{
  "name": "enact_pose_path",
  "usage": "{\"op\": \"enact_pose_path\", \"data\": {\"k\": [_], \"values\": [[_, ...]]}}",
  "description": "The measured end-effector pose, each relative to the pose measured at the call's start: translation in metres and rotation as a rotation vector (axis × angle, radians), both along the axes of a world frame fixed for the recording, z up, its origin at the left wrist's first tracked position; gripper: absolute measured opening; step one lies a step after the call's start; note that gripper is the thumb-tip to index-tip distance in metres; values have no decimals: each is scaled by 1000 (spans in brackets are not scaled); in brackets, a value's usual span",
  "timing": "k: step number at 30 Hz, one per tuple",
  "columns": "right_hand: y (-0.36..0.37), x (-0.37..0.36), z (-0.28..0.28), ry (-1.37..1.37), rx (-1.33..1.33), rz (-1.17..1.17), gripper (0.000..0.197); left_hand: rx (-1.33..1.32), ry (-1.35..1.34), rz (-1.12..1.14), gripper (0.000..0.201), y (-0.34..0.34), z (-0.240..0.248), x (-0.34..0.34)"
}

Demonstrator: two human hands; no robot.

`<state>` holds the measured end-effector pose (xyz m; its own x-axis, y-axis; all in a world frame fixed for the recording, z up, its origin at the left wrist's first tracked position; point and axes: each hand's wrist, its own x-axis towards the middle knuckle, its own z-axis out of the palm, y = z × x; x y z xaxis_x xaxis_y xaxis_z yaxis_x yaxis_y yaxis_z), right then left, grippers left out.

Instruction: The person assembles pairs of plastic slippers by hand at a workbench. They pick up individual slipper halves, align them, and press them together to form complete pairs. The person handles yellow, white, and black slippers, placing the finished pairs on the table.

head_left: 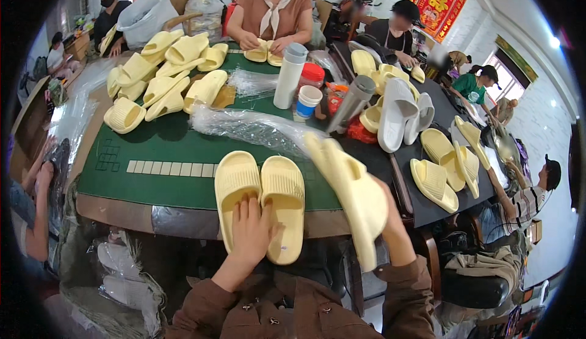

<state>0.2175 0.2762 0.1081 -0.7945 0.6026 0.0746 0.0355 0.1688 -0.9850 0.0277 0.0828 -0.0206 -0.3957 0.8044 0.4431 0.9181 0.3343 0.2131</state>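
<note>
A pair of pale yellow slide slippers lies side by side, toes away from me, over the near edge of the table: the left slipper (237,171) and the right slipper (284,217). My left hand (251,226) rests on them with its fingers stretched out, reaching into the left one toward its ribbed strap. To the right, my right hand (394,223) grips another yellow slipper (354,201), raised and tilted on its side. Motion blurs it, and I cannot tell whether a second one is with it. The slipper hides most of that hand's fingers.
Clear plastic bags (256,125) lie beyond the pair on a green mat (165,183). Yellow slippers (155,85) are heaped at the far left; more slippers (436,168) lie on the dark table at right. Between stand a white tumbler (290,76) and grey bottle (352,104). Co-workers sit around.
</note>
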Motion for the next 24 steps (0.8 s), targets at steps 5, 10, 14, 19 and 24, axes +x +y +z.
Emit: {"op": "enact_pose_path", "data": {"k": [5,10,14,19,24], "values": [[-20,-49,-35,103,-90,68,40,-49,-76,114,39,-47,-1,-58],[-20,-77,-84,33,-52,-45,31,-66,-121,477,38,-102,4,-150],[-25,-107,-117,59,-71,-137,31,-37,-23,744,30,-142,-15,-250],[-30,-133,-137,15,-37,-62,41,-96,113,858,31,-164,-21,-309],[-31,-112,-136,144,-88,-125,41,-171,244,889,31,-139,-9,-273]]}}
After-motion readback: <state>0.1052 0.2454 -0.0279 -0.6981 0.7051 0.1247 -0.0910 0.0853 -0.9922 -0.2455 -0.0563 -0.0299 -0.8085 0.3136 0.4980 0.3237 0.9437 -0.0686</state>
